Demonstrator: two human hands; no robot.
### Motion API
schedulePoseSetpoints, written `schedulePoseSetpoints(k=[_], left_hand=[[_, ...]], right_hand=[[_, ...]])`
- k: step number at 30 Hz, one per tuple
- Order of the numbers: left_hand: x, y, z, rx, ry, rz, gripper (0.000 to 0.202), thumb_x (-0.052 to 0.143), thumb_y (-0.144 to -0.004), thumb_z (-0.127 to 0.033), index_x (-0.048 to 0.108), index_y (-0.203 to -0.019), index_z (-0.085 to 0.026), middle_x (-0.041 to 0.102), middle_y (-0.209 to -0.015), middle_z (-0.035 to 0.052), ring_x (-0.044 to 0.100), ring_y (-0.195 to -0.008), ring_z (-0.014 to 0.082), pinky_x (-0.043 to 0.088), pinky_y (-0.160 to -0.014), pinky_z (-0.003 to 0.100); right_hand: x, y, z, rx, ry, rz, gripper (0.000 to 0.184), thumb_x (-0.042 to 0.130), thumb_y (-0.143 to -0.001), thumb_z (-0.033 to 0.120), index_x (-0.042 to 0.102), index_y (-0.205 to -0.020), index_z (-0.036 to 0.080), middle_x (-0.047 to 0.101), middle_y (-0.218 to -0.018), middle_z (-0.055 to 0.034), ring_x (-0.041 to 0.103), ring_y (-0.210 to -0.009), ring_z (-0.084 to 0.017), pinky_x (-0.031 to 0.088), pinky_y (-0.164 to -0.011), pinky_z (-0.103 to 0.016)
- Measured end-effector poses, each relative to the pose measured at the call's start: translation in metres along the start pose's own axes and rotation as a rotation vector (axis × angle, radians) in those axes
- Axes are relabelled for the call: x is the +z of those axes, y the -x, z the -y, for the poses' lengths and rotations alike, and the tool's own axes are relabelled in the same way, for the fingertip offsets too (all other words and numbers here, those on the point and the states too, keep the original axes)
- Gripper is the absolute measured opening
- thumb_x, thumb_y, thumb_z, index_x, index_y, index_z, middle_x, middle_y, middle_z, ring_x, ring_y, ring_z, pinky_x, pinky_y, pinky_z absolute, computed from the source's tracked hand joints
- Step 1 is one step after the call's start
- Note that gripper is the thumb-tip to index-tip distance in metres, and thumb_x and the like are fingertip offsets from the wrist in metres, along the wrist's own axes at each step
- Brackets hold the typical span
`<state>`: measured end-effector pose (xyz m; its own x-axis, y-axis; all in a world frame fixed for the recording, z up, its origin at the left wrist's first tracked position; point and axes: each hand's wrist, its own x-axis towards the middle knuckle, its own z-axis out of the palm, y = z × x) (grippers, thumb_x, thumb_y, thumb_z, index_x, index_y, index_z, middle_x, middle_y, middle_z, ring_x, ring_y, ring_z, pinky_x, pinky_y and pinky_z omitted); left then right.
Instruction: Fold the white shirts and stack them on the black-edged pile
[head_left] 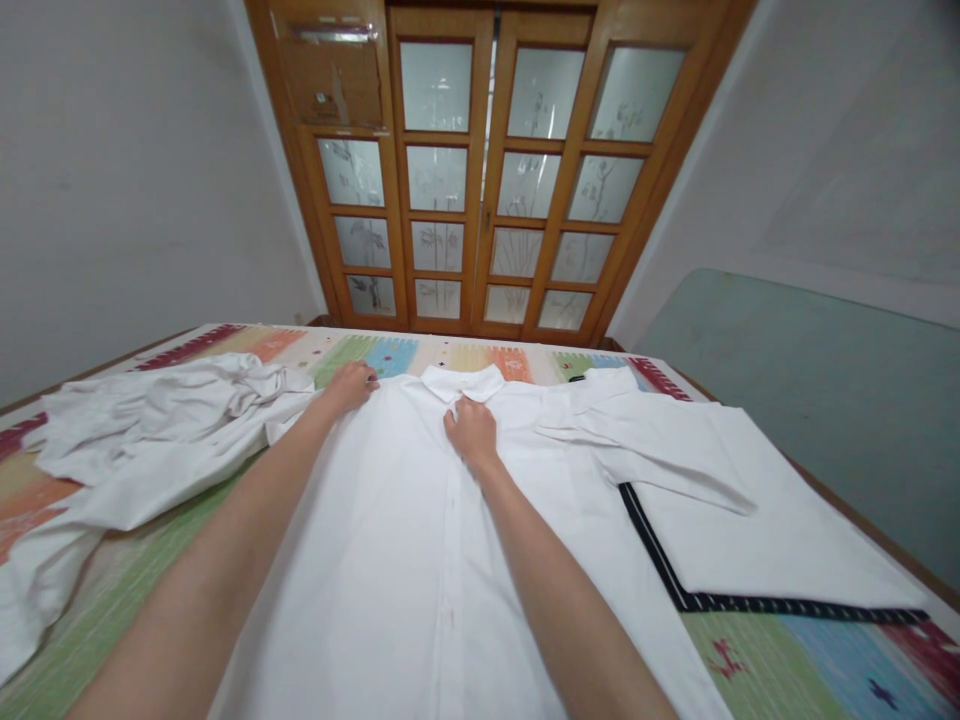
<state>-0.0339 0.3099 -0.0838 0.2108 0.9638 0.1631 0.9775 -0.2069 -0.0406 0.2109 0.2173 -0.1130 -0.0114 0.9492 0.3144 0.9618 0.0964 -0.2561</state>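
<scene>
Head view: we look down along two bare forearms at a white shirt (pixel 405 520) spread flat, front up, on a bed covered with a striped, many-coloured sheet (pixel 810 660). The shirt lies in the middle of the bed, its collar (pixel 463 381) at the far end and its button placket running toward us.

Our left hand (pixel 351 385) rests at the shirt's far left shoulder, fingers curled down onto the cloth; we cannot tell whether it pinches the fabric or merely presses it. Our right hand (pixel 471 432) lies just near of the collar, on the placket, palm down with the fingers loosely bent and their tips touching the collar's edge; it seems to press rather than grasp, though a pinch under the fingers cannot be ruled out.

The shirt's right sleeve (pixel 645 440) stretches out to the right, lying over a folded white cloth with a dark dotted border (pixel 757 540). To the left, touching the shirt's shoulder, sits a crumpled heap of white garments (pixel 142 450). Beyond the bed stands a wooden door with frosted glass panes (pixel 487 170), between pale walls.
</scene>
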Motion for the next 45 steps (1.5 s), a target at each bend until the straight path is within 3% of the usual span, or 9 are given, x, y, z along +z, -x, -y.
schedulePoseSetpoints(k=[5,11,16,24,29,34,40,45], left_hand=[[0.001,-0.006,-0.008,-0.023,-0.068,-0.011,0.032,0.042,-0.089,-0.020,0.071,-0.101,-0.015,0.067,-0.110,0.0172,0.057,-0.112,0.0294,0.045,-0.093,0.039],[0.007,-0.009,-0.018,0.042,-0.178,-0.072,0.036,0.039,-0.085,-0.010,0.069,-0.105,-0.009,0.066,-0.109,0.0237,0.056,-0.114,0.0342,0.043,-0.094,0.047],[0.009,-0.005,-0.024,-0.026,-0.125,-0.144,0.039,0.035,-0.085,-0.006,0.067,-0.108,-0.006,0.063,-0.112,0.0273,0.056,-0.114,0.0366,0.044,-0.092,0.049],[0.005,-0.009,-0.014,-0.024,-0.050,-0.069,0.037,0.033,-0.085,-0.004,0.065,-0.105,-0.007,0.062,-0.115,0.0238,0.055,-0.115,0.0316,0.044,-0.095,0.041],[0.004,-0.020,0.007,-0.070,0.046,-0.052,0.029,0.036,-0.089,-0.016,0.063,-0.097,-0.016,0.069,-0.101,0.0121,0.063,-0.096,0.0220,0.048,-0.087,0.029],[0.002,-0.036,0.030,-0.110,0.308,-0.040,0.023,0.043,-0.083,-0.028,0.062,-0.092,-0.020,0.071,-0.089,0.0044,0.063,-0.088,0.0199,0.050,-0.081,0.026],[-0.001,-0.039,0.032,-0.085,0.351,-0.057,0.020,0.046,-0.080,-0.028,0.063,-0.086,-0.019,0.071,-0.089,0.0065,0.064,-0.090,0.0214,0.049,-0.082,0.028],[-0.003,-0.033,0.022,-0.085,0.330,-0.076,0.037,0.036,-0.089,-0.041,0.064,-0.080,-0.018,0.071,-0.085,0.0094,0.065,-0.086,0.0241,0.048,-0.080,0.032]], right_hand=[[0.001,-0.001,-0.001,-0.010,-0.001,0.000,0.027,0.044,-0.095,0.026,0.067,-0.103,0.014,0.070,-0.109,-0.0133,0.064,-0.098,-0.021,0.045,-0.085,-0.029],[0.001,-0.001,-0.001,-0.014,0.004,0.013,0.028,0.043,-0.095,0.027,0.067,-0.103,0.013,0.070,-0.106,-0.0130,0.064,-0.099,-0.021,0.045,-0.086,-0.029],[0.001,0.000,-0.001,-0.017,-0.002,0.003,0.029,0.043,-0.095,0.027,0.067,-0.104,0.014,0.070,-0.110,-0.0123,0.064,-0.099,-0.021,0.046,-0.086,-0.029],[0.001,-0.001,-0.001,-0.002,-0.005,0.008,0.028,0.044,-0.095,0.028,0.067,-0.105,0.015,0.070,-0.111,-0.0121,0.064,-0.099,-0.021,0.046,-0.086,-0.029],[0.002,-0.001,-0.001,-0.010,0.002,-0.011,0.028,0.045,-0.094,0.028,0.068,-0.103,0.015,0.070,-0.109,-0.0113,0.064,-0.097,-0.021,0.046,-0.086,-0.029],[0.003,-0.001,-0.001,-0.004,0.001,-0.021,0.027,0.046,-0.094,0.028,0.068,-0.103,0.016,0.070,-0.109,-0.0116,0.064,-0.097,-0.020,0.046,-0.086,-0.029],[0.003,-0.001,-0.001,-0.006,0.002,-0.009,0.028,0.045,-0.094,0.028,0.068,-0.103,0.015,0.070,-0.106,-0.0124,0.064,-0.097,-0.021,0.046,-0.085,-0.030],[0.002,-0.001,-0.001,-0.001,0.002,-0.020,0.027,0.046,-0.094,0.028,0.068,-0.102,0.015,0.071,-0.104,-0.0122,0.065,-0.097,-0.022,0.046,-0.085,-0.030]])
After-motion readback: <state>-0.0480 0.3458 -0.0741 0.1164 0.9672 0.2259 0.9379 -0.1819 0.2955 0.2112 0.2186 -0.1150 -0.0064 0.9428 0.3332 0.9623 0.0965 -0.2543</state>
